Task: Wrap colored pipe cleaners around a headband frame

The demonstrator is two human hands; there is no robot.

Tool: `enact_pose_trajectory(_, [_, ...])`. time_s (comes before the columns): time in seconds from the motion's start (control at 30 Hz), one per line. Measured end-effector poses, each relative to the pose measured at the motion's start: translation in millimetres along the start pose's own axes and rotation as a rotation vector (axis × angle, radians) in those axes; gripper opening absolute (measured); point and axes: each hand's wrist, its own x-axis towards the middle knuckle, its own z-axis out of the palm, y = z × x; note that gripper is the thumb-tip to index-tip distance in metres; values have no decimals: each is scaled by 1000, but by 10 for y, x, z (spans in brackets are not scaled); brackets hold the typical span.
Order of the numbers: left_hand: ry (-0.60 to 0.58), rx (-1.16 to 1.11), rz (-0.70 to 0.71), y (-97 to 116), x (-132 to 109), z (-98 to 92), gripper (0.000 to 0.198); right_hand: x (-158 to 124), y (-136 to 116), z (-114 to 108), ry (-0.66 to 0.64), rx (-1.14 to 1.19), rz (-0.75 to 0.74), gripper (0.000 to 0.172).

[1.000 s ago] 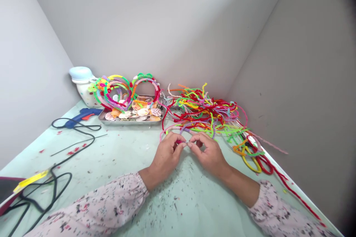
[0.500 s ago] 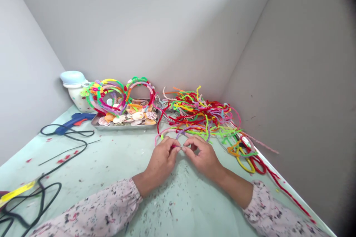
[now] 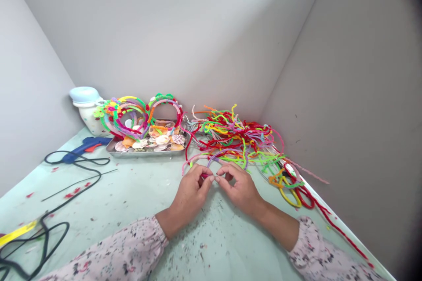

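Note:
Low over the middle of the table, my left hand (image 3: 193,191) pinches a short magenta-red pipe cleaner (image 3: 205,176), mostly hidden by the fingers. Thumb and forefinger of my right hand (image 3: 242,188) are pressed together at its right end, almost meeting the left fingertips. What lies between the right fingers is too small to make out. Just beyond both hands lie curved pink and lilac pipe cleaners (image 3: 211,154), at the near side of a tangled, many-coloured pile of pipe cleaners (image 3: 231,134).
A metal tray (image 3: 148,154) of seashells (image 3: 161,140) stands at the back, with colourful pipe-cleaner headbands (image 3: 127,116) on it. A white jar (image 3: 90,116) with a blue lid, a blue glue gun (image 3: 77,149) and a black cable (image 3: 46,237) are at left. Yellow-handled scissors (image 3: 290,195) lie right.
The view has shifted slightly. My hands stay nearly in place, fingertips still together, and the dark thin tip seen between them before is now harder to see.

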Motion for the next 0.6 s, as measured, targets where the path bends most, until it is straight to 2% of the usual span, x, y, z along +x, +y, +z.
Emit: enact_pose_trajectory(0.6, [-26, 67, -13, -39, 5, 21, 17, -9, -2, -6, -41, -2, 21, 5])
